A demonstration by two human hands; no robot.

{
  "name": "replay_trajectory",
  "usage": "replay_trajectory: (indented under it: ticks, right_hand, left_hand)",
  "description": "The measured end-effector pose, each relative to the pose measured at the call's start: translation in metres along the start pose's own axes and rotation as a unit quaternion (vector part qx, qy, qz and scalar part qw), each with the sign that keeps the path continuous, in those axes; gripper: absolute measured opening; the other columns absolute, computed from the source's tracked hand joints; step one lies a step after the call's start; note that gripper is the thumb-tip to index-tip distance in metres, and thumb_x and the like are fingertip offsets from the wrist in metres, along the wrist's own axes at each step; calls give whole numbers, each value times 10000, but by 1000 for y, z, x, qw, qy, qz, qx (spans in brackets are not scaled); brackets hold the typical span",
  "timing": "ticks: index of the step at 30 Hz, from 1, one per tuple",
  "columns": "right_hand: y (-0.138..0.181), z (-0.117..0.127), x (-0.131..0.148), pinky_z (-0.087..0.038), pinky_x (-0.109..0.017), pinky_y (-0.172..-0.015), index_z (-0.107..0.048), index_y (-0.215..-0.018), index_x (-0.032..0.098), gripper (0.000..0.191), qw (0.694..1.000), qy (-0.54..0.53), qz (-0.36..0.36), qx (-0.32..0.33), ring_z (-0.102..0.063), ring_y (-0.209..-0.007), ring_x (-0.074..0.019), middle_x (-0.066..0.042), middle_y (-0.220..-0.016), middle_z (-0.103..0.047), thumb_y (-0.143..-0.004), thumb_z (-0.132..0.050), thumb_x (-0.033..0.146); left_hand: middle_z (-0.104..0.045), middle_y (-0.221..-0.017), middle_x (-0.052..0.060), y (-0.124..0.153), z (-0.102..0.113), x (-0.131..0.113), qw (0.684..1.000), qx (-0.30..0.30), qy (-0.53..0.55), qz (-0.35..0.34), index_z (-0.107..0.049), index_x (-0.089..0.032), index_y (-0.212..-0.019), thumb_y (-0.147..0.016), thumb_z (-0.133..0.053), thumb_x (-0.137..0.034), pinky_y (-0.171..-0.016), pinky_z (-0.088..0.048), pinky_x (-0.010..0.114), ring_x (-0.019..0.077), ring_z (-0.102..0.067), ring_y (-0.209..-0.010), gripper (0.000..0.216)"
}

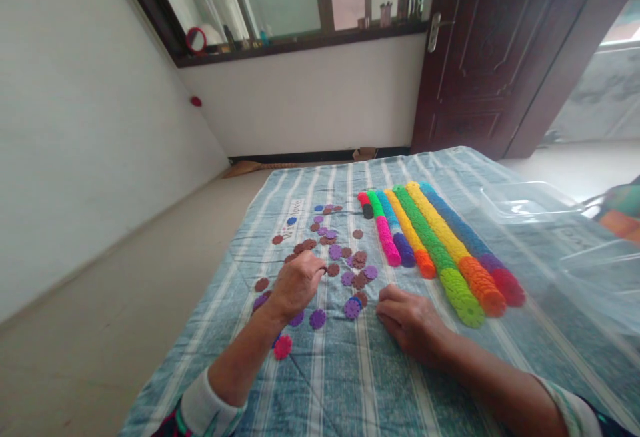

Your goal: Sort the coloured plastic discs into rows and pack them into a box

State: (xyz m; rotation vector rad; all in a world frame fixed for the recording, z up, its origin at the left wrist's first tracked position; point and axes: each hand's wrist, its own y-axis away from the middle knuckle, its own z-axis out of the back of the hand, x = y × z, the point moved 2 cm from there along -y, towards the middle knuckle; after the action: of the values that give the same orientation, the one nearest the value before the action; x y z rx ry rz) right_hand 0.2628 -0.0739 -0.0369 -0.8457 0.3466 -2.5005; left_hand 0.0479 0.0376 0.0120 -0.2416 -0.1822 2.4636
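The left hand (300, 280) has its thumb and fingertips drawn together at a brown disc (333, 270); whether they grip a piece cannot be told. The right hand (407, 320) rests half curled on the cloth, its palm hidden, so any hold there cannot be told either. The brown disc lies flat among loose purple discs (317, 319) and other brown ones, some overlapping. Being thin, a disc could slip from a pinch, or two overlapping ones could come up together.

The discs look like plastic, round with notched, flower-like edges. One pink disc (283, 347) lies nearer the wearer, beside the left forearm. Right of the scatter, seven stacked rows (440, 244) lie on their sides like bright ribbed tubes, from red and black to blue and red. The right forearm lies near their closer ends; a careless sweep could knock the rows apart.

Beneath everything is a soft, creased blue cloth (390, 390) with pale stripes; a tug could shift the pieces. At far right sits a clear, smooth-walled plastic box (530, 185).
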Motion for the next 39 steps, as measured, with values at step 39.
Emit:
replay_trajectory:
  ticks: [39]
  right_hand:
    - [-5,-9,-2,-274,-253,-513,-471,-639,186,232,999,0,10,-32,-439,-566,-100,-11,-724,-533,-827,-436,55]
  left_hand:
    - [-630,-763,60,-196,-65,-17,991,-81,100,27,-624,-161,-669,-753,-497,-81,-777,-448,293,177,-592,-795,172]
